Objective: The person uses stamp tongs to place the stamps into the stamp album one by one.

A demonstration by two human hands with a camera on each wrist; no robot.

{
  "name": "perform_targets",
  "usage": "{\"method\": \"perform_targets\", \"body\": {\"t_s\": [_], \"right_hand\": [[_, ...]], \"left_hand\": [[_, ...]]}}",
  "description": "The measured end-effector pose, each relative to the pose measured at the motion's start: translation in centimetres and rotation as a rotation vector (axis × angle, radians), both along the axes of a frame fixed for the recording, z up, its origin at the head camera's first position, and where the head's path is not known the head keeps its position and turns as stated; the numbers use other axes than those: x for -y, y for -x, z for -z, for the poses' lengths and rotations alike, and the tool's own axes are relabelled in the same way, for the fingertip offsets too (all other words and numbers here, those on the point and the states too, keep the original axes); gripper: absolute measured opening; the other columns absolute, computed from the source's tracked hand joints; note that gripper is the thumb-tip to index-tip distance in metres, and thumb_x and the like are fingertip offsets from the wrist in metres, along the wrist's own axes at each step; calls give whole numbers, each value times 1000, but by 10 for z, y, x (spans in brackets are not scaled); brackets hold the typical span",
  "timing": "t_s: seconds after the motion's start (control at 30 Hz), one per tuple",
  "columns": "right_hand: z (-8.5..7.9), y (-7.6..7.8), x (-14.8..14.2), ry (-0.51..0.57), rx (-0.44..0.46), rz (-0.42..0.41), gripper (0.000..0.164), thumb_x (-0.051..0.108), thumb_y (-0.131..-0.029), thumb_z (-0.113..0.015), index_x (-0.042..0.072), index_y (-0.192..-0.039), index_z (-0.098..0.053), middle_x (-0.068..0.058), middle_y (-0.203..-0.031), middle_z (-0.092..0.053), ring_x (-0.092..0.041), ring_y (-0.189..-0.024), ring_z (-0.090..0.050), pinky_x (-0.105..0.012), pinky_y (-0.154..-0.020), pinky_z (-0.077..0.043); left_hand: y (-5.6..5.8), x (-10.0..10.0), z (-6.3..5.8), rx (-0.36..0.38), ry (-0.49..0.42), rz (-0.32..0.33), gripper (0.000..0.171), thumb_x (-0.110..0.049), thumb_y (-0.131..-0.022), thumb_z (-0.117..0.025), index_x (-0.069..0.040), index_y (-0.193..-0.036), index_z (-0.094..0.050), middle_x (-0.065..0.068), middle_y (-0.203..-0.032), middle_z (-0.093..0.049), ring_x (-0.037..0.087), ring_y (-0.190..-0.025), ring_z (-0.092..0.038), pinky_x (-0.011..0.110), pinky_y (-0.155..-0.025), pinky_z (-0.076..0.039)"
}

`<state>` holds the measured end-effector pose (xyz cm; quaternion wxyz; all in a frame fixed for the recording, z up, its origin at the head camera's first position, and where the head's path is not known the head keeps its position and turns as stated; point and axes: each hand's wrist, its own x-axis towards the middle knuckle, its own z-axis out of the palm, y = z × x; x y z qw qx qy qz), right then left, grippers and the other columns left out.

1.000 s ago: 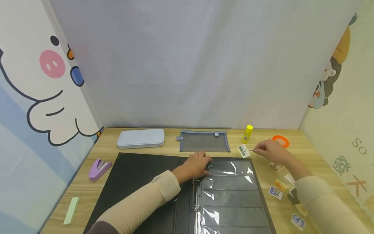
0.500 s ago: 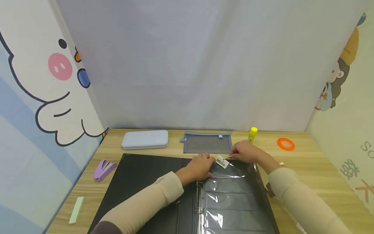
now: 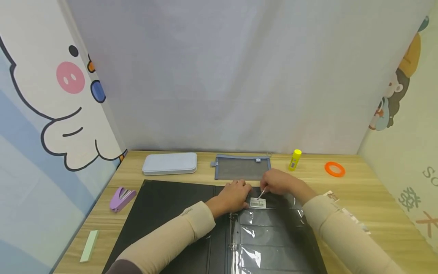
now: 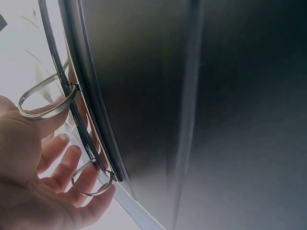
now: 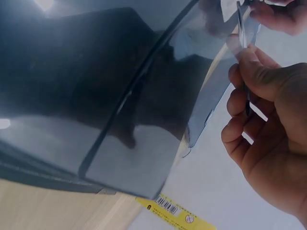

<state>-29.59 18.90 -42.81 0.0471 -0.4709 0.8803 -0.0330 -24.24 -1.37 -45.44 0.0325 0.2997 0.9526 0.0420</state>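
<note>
The black binder (image 3: pixel 176 211) lies wide open, lower edge cut off in the head view, its clear pocket page (image 3: pixel 273 238) glaring and partly shaded; the pale case (image 3: pixel 170 163) is closed, contents hidden. The left hand (image 3: pixel 232 196) rests by the rings (image 4: pixel 47 98), fingers loosely bent and spread. And the right hand (image 3: pixel 278 182) pinches tweezers (image 3: pixel 262 194) between thumb and fingers! A sleeve half-covers loose stamps (image 3: pixel 331 196), while the small stamp (image 3: pixel 257 203) sits at the top pocket's left end, tweezer tip on it, whether under film hard to tell.
</note>
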Motion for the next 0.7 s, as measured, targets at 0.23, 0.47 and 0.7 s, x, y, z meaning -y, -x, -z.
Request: {"method": "perform_targets", "body": {"t_s": [0.23, 0.47, 0.7], "right_hand": [[6, -2, 3, -16, -32, -18, 12, 5, -75, -71, 17, -76, -73, 6, -71, -62, -11, -66, -57, -28, -66, -47], [4, -2, -4, 0, 55, 69, 9, 6, -80, -68, 15, -77, -72, 7, -74, -64, -8, -69, -56, -29, -69, -48], [-11, 5, -42, 134, 68, 268, 9, 8, -87, -63, 10, -88, -72, 0, -85, -69, -13, -78, -60, -35, -73, -49]], "left_hand": [[-1, 0, 2, 11, 8, -2, 47, -40, -81, -74, -22, -121, -58, 1, -117, -58, 21, -109, -56, 41, -86, -48], [1, -2, 3, 5, 6, 9, 47, -41, -82, -73, -21, -122, -58, 2, -117, -58, 20, -109, -56, 41, -86, -48], [0, 0, -1, 10, -3, 13, 47, -40, -82, -72, -23, -123, -58, 1, -118, -57, 18, -107, -55, 39, -87, -47]]}}
